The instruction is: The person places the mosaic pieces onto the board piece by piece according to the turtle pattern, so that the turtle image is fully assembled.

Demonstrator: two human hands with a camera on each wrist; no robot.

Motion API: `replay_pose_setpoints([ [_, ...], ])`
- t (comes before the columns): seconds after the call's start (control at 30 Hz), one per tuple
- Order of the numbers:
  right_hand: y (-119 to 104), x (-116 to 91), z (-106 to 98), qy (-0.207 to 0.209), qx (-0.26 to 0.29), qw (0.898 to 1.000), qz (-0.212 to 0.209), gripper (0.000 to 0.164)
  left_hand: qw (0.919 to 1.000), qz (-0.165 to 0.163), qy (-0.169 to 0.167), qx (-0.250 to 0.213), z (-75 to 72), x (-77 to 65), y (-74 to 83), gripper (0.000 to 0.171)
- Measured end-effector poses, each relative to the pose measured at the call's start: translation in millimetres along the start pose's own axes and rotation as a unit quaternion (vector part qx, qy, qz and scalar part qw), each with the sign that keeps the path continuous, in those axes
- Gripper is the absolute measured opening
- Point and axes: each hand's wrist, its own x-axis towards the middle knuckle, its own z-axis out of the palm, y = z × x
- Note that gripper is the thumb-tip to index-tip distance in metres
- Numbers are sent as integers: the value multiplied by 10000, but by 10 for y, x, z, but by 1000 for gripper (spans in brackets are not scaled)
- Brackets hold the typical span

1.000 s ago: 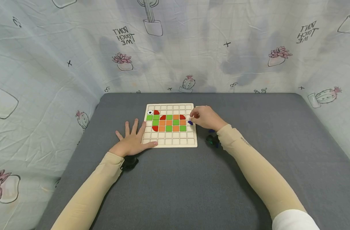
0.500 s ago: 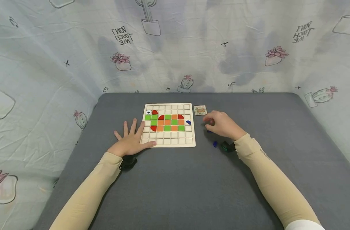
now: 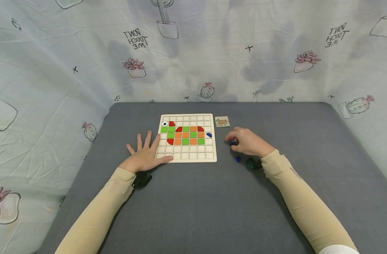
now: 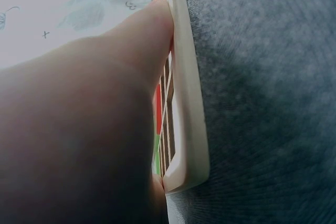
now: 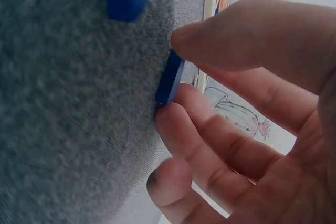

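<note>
My left hand (image 3: 144, 157) lies with fingers spread at the left edge of a pale wooden grid board (image 3: 193, 156), the thumb (image 4: 152, 24) along its near rim. Green, orange and red tiles form a figure in the grid, with a round eye tile (image 3: 165, 124) at upper left. One blue quarter-round tile (image 3: 209, 135) sits in a cell at the right. To the right of the board, my right hand (image 3: 249, 141) pinches another blue tile (image 5: 170, 80) between thumb and fingers, low over the table. A further blue tile (image 3: 238, 159) lies nearer to me.
A small printed pattern card (image 3: 222, 121) lies by the board's upper right corner. Dark wrist devices (image 3: 253, 163) are on both wrists. The grey table (image 3: 193, 204) ends at a patterned curtain (image 3: 231, 70) at the back and sides.
My right hand has left the board's right side, leaving the blue tile in its cell, and has moved right and down to another blue tile. My left hand has stayed in place.
</note>
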Motion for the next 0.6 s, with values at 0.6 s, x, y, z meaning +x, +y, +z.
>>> replay_pose_setpoints([
  [0.6, 36, 26, 55, 188, 0, 9994, -290, 17, 10000, -19, -13, 42, -14, 11, 13, 120],
])
